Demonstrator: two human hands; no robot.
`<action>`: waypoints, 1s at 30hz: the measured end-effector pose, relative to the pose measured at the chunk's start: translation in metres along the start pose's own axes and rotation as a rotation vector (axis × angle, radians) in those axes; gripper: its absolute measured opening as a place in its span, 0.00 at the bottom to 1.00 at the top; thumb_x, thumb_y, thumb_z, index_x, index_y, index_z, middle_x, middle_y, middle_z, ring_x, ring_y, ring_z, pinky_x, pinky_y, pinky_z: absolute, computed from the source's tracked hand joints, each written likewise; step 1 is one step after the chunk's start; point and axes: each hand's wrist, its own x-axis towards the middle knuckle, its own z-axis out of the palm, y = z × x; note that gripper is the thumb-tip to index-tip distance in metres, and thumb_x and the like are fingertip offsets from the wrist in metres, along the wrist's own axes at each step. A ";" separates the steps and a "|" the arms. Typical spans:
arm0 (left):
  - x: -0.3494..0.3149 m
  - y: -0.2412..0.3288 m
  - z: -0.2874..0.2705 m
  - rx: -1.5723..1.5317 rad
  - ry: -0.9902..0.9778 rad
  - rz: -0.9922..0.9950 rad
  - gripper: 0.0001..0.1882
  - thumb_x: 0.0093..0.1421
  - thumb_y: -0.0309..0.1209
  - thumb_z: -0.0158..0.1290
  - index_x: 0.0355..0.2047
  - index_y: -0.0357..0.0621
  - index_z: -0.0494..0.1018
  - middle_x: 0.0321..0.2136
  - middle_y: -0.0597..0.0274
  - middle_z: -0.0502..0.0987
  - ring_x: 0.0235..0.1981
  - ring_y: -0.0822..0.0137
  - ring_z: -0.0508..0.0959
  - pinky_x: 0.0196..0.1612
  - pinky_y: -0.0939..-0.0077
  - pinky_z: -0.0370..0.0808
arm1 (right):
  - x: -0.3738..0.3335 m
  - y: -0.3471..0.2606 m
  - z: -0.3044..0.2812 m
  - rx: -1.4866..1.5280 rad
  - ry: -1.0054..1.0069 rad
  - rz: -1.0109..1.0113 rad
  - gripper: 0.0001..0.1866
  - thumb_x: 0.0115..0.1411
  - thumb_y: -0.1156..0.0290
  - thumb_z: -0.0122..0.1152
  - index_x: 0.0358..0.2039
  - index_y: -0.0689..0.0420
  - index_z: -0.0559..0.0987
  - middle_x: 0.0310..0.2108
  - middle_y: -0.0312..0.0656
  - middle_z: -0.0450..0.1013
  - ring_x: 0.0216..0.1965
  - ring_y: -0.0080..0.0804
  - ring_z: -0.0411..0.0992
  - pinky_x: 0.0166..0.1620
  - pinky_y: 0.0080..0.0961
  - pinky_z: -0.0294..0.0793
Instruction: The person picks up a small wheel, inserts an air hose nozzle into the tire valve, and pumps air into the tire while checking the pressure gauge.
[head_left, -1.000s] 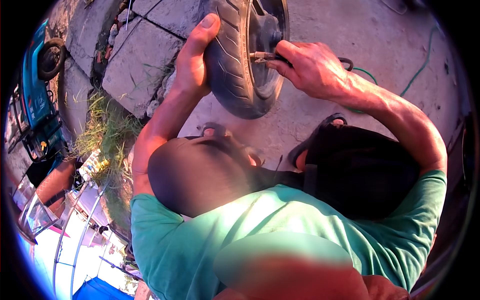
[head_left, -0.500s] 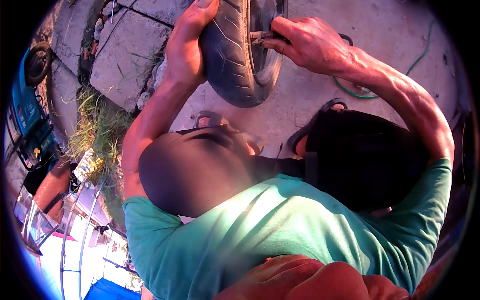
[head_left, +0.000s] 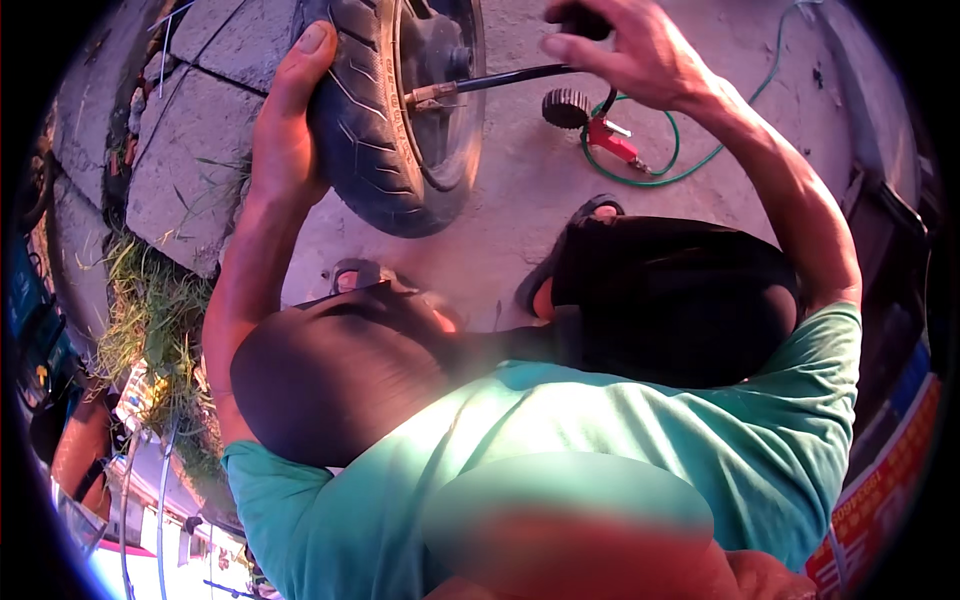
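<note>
A scooter-type wheel with a black treaded tyre (head_left: 365, 150) stands upright in front of me. My left hand (head_left: 290, 120) grips its left side, thumb over the tread; the other fingers are hidden. A brass-coloured air chuck (head_left: 432, 95) sits at the rim's valve, and a black hose (head_left: 515, 77) runs from it to the right. My right hand (head_left: 645, 55) is above the hose, away from the chuck, with thumb and forefinger apart around a dark gap. Below that hand, a red tyre inflator (head_left: 612, 140) with a black round gauge (head_left: 567, 108) lies on the concrete.
A green air hose (head_left: 680, 165) loops from the inflator toward the far right. Broken concrete slabs (head_left: 195, 150) and grass (head_left: 150, 330) lie on the left. My sandalled feet (head_left: 575, 245) are close below the wheel. A red printed banner (head_left: 885, 500) shows at the lower right.
My right hand has left the chuck at the valve and moved right. The chuck stays there by itself. In the picture the wheel has shifted left, and the inflator has come into view.
</note>
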 end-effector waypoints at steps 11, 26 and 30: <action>0.004 0.000 0.006 0.021 -0.139 -0.013 0.16 0.77 0.41 0.47 0.50 0.43 0.75 0.43 0.68 0.79 0.44 0.75 0.79 0.51 0.75 0.78 | -0.135 0.182 0.160 -0.441 -0.008 0.247 0.22 0.54 0.54 0.71 0.43 0.56 0.80 0.39 0.48 0.80 0.40 0.53 0.81 0.44 0.49 0.82; -0.008 0.002 0.002 0.033 -0.119 -0.006 0.14 0.78 0.40 0.47 0.48 0.44 0.74 0.42 0.69 0.79 0.43 0.78 0.79 0.50 0.78 0.79 | -0.118 0.185 0.134 0.089 -0.141 0.467 0.11 0.55 0.64 0.70 0.37 0.54 0.84 0.33 0.50 0.82 0.37 0.49 0.82 0.43 0.42 0.79; -0.007 0.002 0.001 0.033 -0.098 -0.017 0.15 0.77 0.41 0.48 0.50 0.43 0.74 0.43 0.68 0.80 0.44 0.77 0.80 0.52 0.77 0.79 | -0.119 0.182 0.135 0.323 -0.095 0.561 0.13 0.58 0.69 0.69 0.40 0.58 0.77 0.33 0.39 0.75 0.36 0.30 0.73 0.46 0.32 0.74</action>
